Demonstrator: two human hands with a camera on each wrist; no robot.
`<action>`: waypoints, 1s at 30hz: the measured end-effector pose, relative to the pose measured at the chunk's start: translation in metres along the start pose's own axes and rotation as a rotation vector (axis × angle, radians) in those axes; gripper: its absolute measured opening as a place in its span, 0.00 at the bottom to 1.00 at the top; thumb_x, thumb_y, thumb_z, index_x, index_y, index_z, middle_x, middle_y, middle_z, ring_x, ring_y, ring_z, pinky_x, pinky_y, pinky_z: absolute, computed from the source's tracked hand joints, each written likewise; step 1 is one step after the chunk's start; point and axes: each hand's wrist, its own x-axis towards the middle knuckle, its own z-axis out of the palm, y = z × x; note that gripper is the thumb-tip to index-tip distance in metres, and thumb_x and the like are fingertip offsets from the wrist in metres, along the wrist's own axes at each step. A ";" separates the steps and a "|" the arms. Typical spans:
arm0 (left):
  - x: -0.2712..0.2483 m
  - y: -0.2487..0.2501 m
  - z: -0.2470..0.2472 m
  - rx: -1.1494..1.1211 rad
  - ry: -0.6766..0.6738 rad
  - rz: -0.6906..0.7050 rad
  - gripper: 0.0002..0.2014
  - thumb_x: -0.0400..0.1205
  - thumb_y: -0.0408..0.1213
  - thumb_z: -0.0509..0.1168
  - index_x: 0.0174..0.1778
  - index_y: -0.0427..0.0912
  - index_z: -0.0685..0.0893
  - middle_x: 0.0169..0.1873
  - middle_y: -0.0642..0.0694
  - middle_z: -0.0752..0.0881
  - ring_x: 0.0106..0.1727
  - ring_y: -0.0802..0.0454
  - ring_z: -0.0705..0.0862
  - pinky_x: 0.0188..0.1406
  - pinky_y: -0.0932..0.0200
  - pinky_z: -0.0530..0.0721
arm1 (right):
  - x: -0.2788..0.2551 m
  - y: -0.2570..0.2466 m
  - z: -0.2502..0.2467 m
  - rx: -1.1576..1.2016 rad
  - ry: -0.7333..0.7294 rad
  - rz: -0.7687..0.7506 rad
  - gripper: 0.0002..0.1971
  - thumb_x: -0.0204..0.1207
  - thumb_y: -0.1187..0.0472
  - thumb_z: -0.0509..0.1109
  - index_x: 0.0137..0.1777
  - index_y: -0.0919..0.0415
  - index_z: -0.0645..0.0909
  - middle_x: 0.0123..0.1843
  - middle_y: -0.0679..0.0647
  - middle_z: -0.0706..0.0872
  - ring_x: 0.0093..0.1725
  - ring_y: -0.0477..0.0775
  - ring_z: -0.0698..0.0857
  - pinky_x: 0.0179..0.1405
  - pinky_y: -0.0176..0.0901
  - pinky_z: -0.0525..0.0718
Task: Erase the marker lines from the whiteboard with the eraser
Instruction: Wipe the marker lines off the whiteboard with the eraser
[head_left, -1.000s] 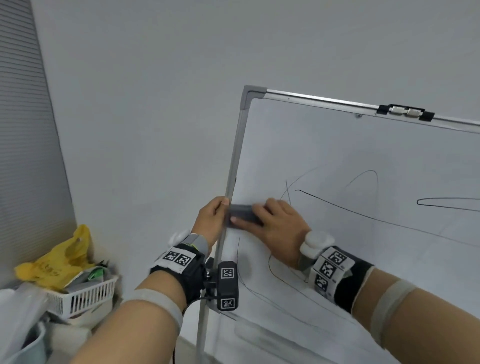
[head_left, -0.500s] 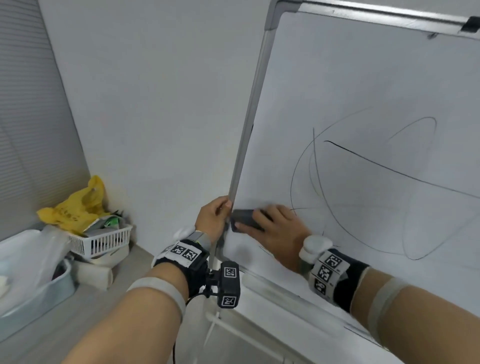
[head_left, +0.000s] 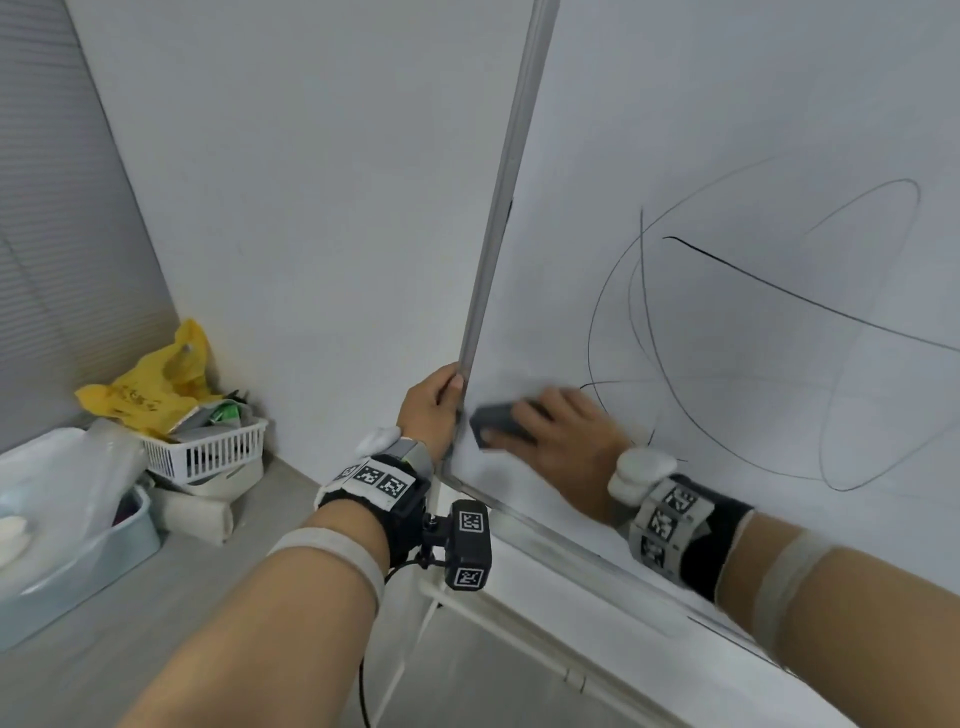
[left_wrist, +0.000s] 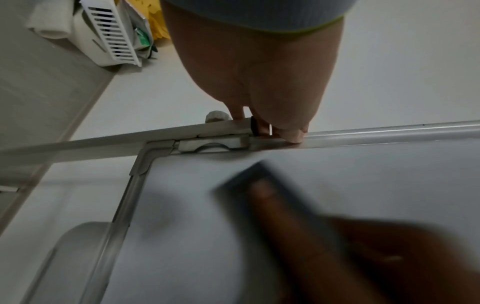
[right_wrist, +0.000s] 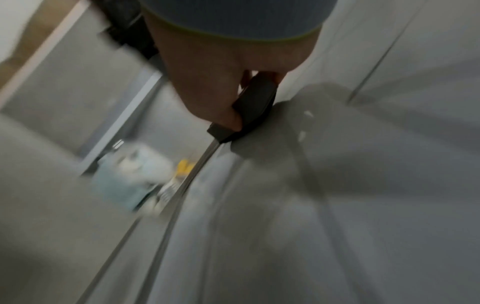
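A whiteboard (head_left: 727, 104) with a grey metal frame (head_left: 498, 208) stands upright on the right. Thin black marker lines (head_left: 753, 280) loop across its middle. My right hand (head_left: 561, 431) grips a dark grey eraser (head_left: 493, 423) and presses it flat on the board near the lower left corner. The eraser (right_wrist: 253, 107) shows between thumb and fingers in the right wrist view, and blurred (left_wrist: 262, 185) in the left wrist view. My left hand (head_left: 434, 402) grips the board's left frame edge, thumb (left_wrist: 293, 135) on the front of the rail.
A white basket (head_left: 208, 452) with a yellow bag (head_left: 150, 384), a pale blue bin (head_left: 78, 545) and white bundles sit on the floor at the left by the wall. A marker tray (head_left: 597, 571) runs along the board's bottom edge.
The eraser and my right hand have moved down the board's left side to near the lower corner, wiping lines there. My left hand slid down the frame with it.
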 end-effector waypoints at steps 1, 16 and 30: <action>0.000 0.001 0.002 -0.027 0.001 -0.027 0.12 0.91 0.34 0.55 0.56 0.43 0.86 0.43 0.51 0.86 0.40 0.59 0.79 0.41 0.80 0.74 | 0.013 0.012 -0.010 -0.007 0.021 0.105 0.32 0.76 0.67 0.47 0.76 0.47 0.77 0.60 0.55 0.79 0.56 0.64 0.77 0.60 0.57 0.74; -0.005 0.041 0.002 -0.076 -0.064 -0.393 0.32 0.88 0.63 0.43 0.84 0.50 0.68 0.83 0.50 0.69 0.84 0.47 0.66 0.83 0.54 0.57 | -0.069 0.004 -0.001 -0.026 -0.140 -0.221 0.19 0.76 0.61 0.67 0.64 0.42 0.80 0.59 0.49 0.81 0.56 0.60 0.80 0.61 0.51 0.79; -0.008 0.108 0.007 -0.091 -0.004 -0.425 0.37 0.88 0.63 0.37 0.81 0.40 0.72 0.78 0.39 0.76 0.77 0.40 0.75 0.81 0.45 0.67 | -0.104 0.046 -0.042 -0.002 -0.065 -0.062 0.31 0.67 0.62 0.76 0.71 0.39 0.81 0.61 0.53 0.82 0.56 0.61 0.77 0.59 0.55 0.79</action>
